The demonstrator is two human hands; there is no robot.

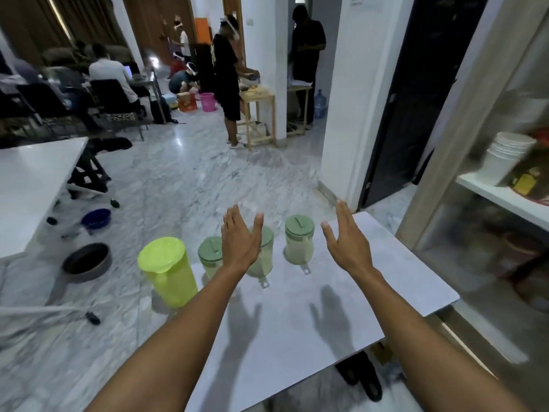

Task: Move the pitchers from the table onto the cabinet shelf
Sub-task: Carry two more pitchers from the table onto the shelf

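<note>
Several pitchers stand in a row along the far edge of the white table point(341, 298). At the left is a tall yellow-green pitcher point(167, 272). To its right stand three clear pitchers with green lids: the left one point(210, 255), a middle one point(263, 257) partly hidden behind my left hand, and the right one point(299, 239). My left hand point(239, 240) hovers flat and open above the middle pitcher. My right hand point(346, 240) floats open to the right of the right pitcher, touching nothing. The cabinet shelf point(502, 197) is at the far right.
A stack of white cups point(505, 157) and yellow items sit on the cabinet shelf. On the floor to the left lie a dark pan point(87, 261) and a blue bowl point(96, 218). Another white table point(32, 179) stands at left. People stand and sit further back.
</note>
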